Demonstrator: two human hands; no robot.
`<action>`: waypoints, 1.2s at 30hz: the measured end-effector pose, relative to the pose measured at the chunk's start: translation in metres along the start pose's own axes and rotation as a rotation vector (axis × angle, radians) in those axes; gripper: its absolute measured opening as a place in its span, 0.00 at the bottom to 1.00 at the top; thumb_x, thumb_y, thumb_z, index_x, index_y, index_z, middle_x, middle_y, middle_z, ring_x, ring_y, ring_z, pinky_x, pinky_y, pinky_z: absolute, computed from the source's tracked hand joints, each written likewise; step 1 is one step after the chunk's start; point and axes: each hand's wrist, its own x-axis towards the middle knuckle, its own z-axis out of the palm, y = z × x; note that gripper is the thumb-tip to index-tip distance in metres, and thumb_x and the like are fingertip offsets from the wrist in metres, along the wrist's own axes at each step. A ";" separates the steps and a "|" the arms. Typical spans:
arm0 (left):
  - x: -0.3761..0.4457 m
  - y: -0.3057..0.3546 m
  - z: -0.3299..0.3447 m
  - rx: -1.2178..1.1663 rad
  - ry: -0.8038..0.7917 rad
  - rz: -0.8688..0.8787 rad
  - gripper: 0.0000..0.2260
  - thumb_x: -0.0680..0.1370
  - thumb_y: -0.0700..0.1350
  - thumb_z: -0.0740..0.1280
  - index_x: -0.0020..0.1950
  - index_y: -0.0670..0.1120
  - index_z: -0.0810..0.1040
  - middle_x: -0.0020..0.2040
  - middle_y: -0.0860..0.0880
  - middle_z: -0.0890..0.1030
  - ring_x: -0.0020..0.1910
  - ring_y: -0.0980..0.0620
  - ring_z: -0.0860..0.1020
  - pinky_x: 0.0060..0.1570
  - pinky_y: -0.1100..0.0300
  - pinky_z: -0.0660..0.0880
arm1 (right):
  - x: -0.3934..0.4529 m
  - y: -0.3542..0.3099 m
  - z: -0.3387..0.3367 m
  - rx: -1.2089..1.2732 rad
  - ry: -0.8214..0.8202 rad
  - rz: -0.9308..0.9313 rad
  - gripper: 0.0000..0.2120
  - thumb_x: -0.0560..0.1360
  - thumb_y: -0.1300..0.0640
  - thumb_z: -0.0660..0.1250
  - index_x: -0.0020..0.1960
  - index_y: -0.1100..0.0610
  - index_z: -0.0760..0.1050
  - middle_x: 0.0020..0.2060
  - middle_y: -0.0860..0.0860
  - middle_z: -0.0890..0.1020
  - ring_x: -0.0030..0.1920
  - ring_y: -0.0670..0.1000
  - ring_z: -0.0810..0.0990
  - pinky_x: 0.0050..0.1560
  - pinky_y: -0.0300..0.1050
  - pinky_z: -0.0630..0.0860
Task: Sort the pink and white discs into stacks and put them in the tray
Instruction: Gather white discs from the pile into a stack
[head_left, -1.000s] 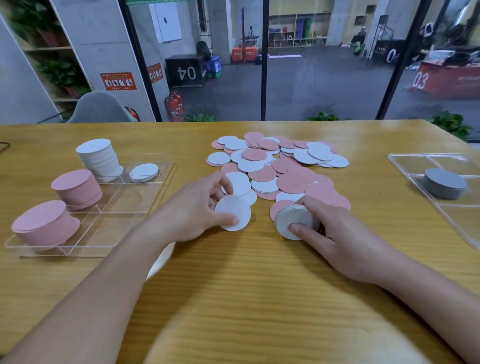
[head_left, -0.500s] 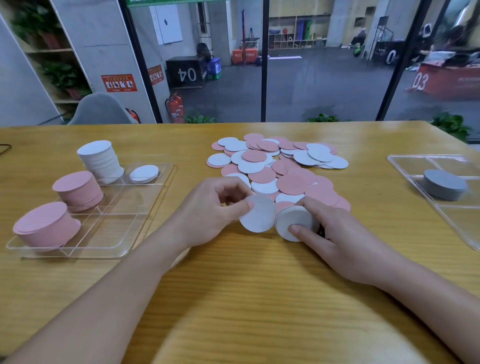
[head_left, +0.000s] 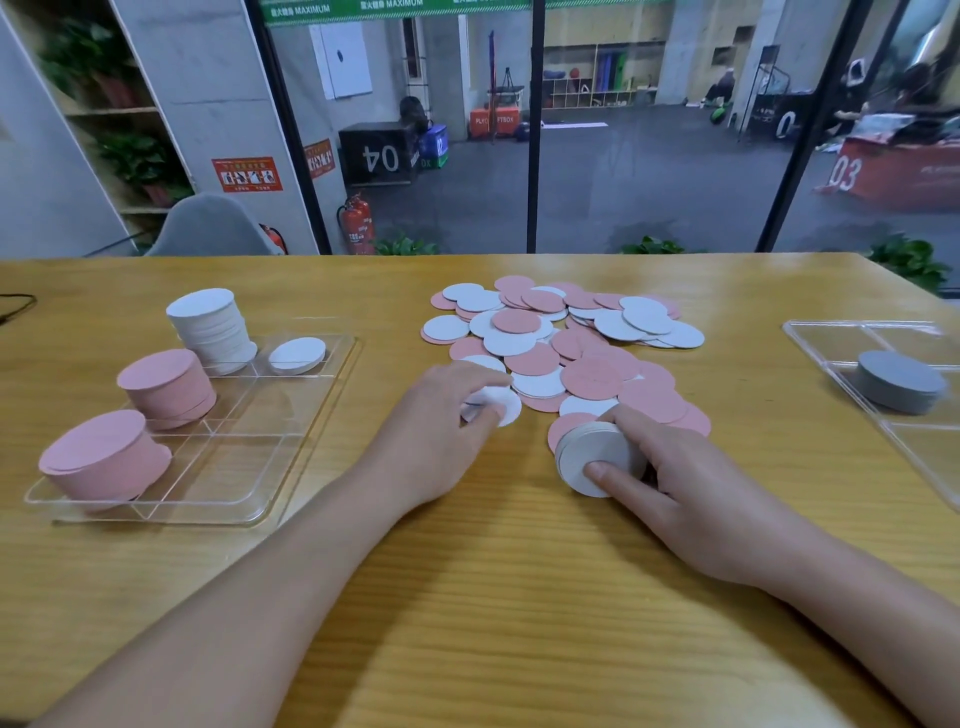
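Observation:
A loose pile of pink and white discs (head_left: 566, 338) lies on the wooden table at centre. My left hand (head_left: 436, 436) is at the pile's near left edge, its fingers pinching a single white disc (head_left: 501, 404). My right hand (head_left: 691, 483) grips a short stack of white discs (head_left: 592, 454), tilted on edge just in front of the pile. At the left stands a clear divided tray (head_left: 249, 467) holding two pink stacks (head_left: 104, 457) (head_left: 169, 387), a tall white stack (head_left: 213, 327) and a low white stack (head_left: 297, 355).
A second clear tray (head_left: 831, 338) at the right edge of the table holds a grey disc stack (head_left: 898, 382). A dark cable (head_left: 18, 301) lies at the far left. Glass panels stand behind the table's far edge.
My left hand carried a white disc right to the stack in my right hand, then drew back to the pile's edge onto another white disc. The right hand stayed put.

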 end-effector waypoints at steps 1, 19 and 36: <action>0.004 -0.005 -0.002 0.051 0.009 -0.010 0.15 0.87 0.48 0.68 0.74 0.57 0.80 0.71 0.65 0.77 0.74 0.60 0.71 0.74 0.58 0.69 | 0.000 0.000 0.000 0.000 0.003 -0.003 0.10 0.85 0.43 0.65 0.49 0.45 0.68 0.40 0.41 0.77 0.38 0.49 0.73 0.37 0.43 0.69; -0.004 -0.008 -0.021 0.059 -0.254 -0.043 0.22 0.83 0.59 0.73 0.77 0.67 0.75 0.73 0.66 0.77 0.72 0.63 0.73 0.71 0.59 0.71 | -0.001 -0.004 -0.002 0.018 0.000 0.058 0.12 0.84 0.42 0.65 0.52 0.50 0.71 0.38 0.47 0.77 0.38 0.51 0.74 0.41 0.48 0.72; 0.001 0.002 -0.026 -0.453 0.099 -0.039 0.05 0.84 0.48 0.74 0.54 0.51 0.90 0.45 0.48 0.79 0.43 0.51 0.70 0.46 0.58 0.68 | -0.001 -0.003 -0.003 0.049 0.005 0.019 0.10 0.85 0.44 0.66 0.50 0.48 0.71 0.38 0.46 0.76 0.35 0.48 0.71 0.38 0.47 0.70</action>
